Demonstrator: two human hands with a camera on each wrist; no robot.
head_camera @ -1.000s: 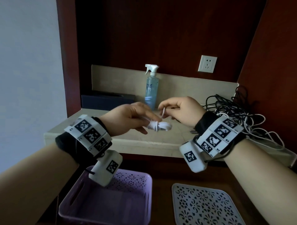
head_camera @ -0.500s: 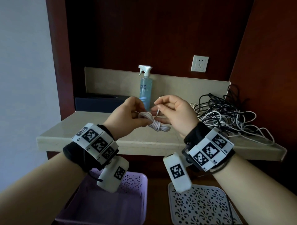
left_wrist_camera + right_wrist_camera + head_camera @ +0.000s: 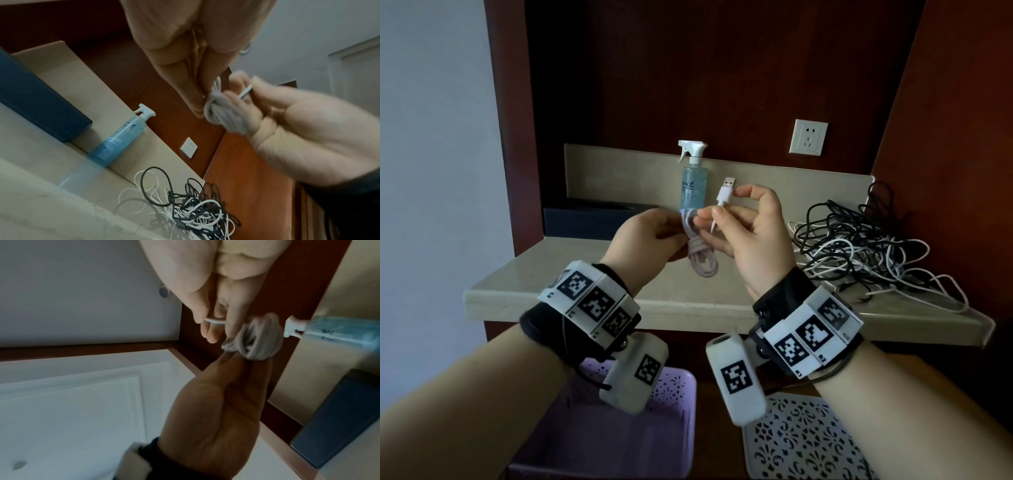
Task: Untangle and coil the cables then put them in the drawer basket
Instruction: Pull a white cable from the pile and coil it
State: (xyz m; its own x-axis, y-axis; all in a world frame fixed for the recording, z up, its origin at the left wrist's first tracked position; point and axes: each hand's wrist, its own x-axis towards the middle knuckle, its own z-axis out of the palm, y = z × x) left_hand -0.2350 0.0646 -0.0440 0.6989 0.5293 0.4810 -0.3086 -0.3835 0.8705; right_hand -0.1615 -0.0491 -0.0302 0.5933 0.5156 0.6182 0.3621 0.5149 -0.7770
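While both hands meet above the front edge of the desk [image 3: 571, 287], the coiled white cable [image 3: 702, 257] hangs with its long axis upright; the left hand [image 3: 643, 243] pinches its upper wraps, and the right hand [image 3: 750, 236] pinches the loose end, whose plug [image 3: 726, 192] points up; the markers on the wrist bands carry small print too fine to read; the tangled cables [image 3: 859, 250] lie at the desk's right end, the purple basket [image 3: 678, 387] below its front edge. From the left wrist, the bundle [image 3: 226, 112] sits between both hands' fingertips; the spray bottle [image 3: 117, 138] shows a blurred label. From the right wrist, thumb and finger clamp the thin end [image 3: 213, 320].
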